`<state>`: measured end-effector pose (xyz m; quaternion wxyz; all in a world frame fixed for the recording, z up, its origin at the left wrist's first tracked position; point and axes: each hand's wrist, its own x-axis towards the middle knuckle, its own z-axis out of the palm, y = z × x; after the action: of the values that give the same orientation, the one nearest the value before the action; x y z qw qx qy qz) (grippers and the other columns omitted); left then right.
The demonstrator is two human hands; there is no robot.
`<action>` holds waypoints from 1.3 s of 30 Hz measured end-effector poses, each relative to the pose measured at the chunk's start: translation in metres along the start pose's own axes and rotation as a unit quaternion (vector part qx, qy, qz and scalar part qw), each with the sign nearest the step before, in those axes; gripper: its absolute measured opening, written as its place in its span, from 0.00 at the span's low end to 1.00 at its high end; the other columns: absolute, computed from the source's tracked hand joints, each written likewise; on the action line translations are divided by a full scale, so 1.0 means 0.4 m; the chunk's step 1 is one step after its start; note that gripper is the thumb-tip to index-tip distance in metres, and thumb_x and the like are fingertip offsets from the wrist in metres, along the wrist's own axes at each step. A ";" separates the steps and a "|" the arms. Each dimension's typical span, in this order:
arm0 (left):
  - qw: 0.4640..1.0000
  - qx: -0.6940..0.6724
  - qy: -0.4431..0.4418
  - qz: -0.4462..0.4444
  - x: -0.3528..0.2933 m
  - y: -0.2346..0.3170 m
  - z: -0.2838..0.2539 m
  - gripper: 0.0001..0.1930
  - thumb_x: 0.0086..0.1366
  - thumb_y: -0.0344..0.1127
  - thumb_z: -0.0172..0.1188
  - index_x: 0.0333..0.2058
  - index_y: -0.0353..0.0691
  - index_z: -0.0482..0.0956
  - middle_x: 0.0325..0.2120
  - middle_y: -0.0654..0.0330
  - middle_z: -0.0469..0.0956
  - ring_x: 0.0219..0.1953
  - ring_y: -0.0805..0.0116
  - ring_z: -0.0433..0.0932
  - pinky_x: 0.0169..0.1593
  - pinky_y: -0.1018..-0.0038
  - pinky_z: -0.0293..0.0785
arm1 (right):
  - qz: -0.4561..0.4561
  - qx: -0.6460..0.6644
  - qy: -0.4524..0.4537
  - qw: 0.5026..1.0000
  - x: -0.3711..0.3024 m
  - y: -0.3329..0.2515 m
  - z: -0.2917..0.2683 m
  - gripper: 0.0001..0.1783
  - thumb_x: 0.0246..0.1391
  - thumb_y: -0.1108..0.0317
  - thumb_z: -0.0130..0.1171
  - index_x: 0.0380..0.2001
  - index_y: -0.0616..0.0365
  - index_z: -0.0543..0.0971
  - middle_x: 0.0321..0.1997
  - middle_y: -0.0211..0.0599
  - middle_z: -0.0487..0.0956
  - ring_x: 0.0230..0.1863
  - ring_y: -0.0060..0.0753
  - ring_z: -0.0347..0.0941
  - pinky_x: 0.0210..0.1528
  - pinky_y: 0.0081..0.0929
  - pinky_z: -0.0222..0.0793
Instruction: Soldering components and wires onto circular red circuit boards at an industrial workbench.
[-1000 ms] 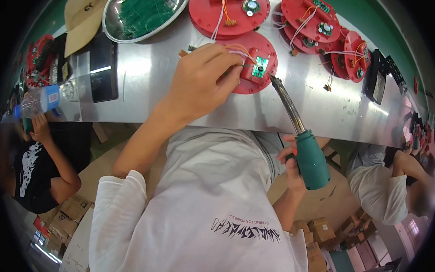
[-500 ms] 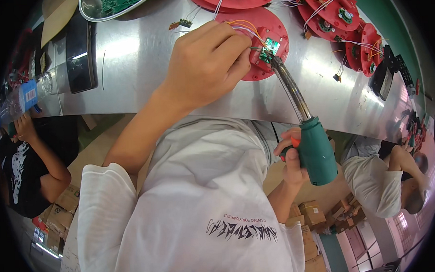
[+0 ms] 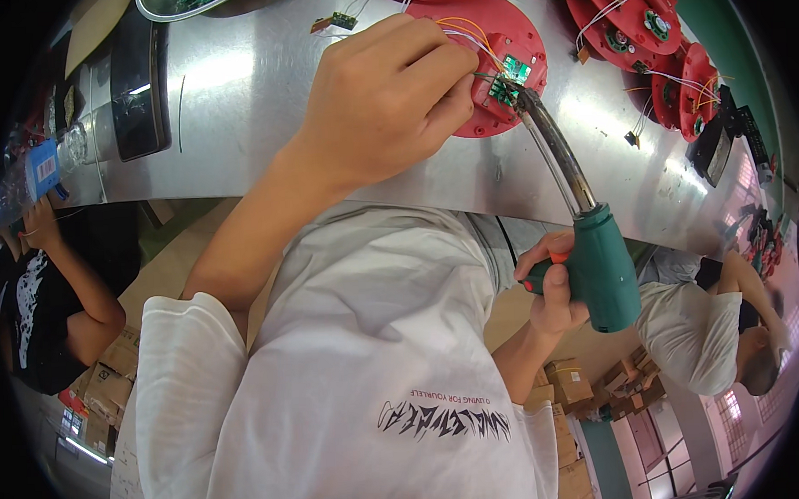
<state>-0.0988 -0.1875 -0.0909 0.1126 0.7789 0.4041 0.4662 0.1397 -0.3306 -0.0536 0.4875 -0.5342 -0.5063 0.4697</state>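
My right hand is closed around the handle of a green soldering gun. Its long metal tip meets a small green circuit board mounted on a round red plastic disc. Beside the board, my left hand pinches a thin dark wire whose end reaches the board. That hand covers the disc's left part. Orange and white wires arc over the disc between my fingers and the board.
More red discs with wires and speakers are stacked at the right. A metal bowl holding green boards stands at the far left, near a black tray. Other people sit on both sides of the steel table.
The whole view has shifted, so the table things sit slightly higher. Both hands keep their holds, and the soldering gun's tip remains at the circuit board.
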 end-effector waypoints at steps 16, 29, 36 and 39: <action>1.000 0.015 0.003 0.003 -0.001 -0.002 0.004 0.08 0.48 0.25 0.66 0.29 0.38 0.80 0.25 0.59 0.77 0.26 0.61 0.77 0.29 0.69 0.74 | -0.087 -0.049 0.024 0.995 0.004 0.002 -0.042 0.26 0.61 0.57 0.57 0.49 0.73 0.73 0.36 0.52 0.79 0.15 0.29 0.72 0.20 0.22 0.66; 0.999 0.002 -0.023 0.030 -0.006 -0.006 0.000 0.11 0.50 0.27 0.67 0.34 0.39 0.81 0.29 0.61 0.77 0.29 0.62 0.77 0.30 0.70 0.75 | -0.056 -0.024 0.029 0.998 -0.004 -0.007 -0.009 0.26 0.59 0.58 0.61 0.49 0.73 0.72 0.38 0.56 0.78 0.15 0.31 0.73 0.17 0.24 0.66; 0.999 -0.009 0.011 0.046 0.002 -0.001 -0.006 0.15 0.48 0.25 0.67 0.38 0.39 0.83 0.30 0.61 0.77 0.30 0.62 0.77 0.29 0.69 0.74 | -0.051 -0.026 0.027 0.998 -0.005 -0.010 -0.012 0.26 0.59 0.58 0.59 0.50 0.72 0.72 0.38 0.57 0.77 0.15 0.31 0.73 0.19 0.23 0.66; 0.998 -0.014 0.021 0.056 0.028 0.041 -0.035 0.19 0.52 0.21 0.67 0.45 0.35 0.84 0.31 0.53 0.80 0.28 0.61 0.77 0.30 0.72 0.72 | -0.063 -0.024 0.030 0.997 -0.004 -0.008 -0.015 0.26 0.60 0.58 0.59 0.50 0.72 0.72 0.38 0.57 0.77 0.16 0.31 0.73 0.19 0.24 0.66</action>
<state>-0.0990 -0.1927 -0.0669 0.0890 0.7883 0.3556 0.4941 0.1454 -0.3323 -0.0499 0.5179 -0.5267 -0.5351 0.4100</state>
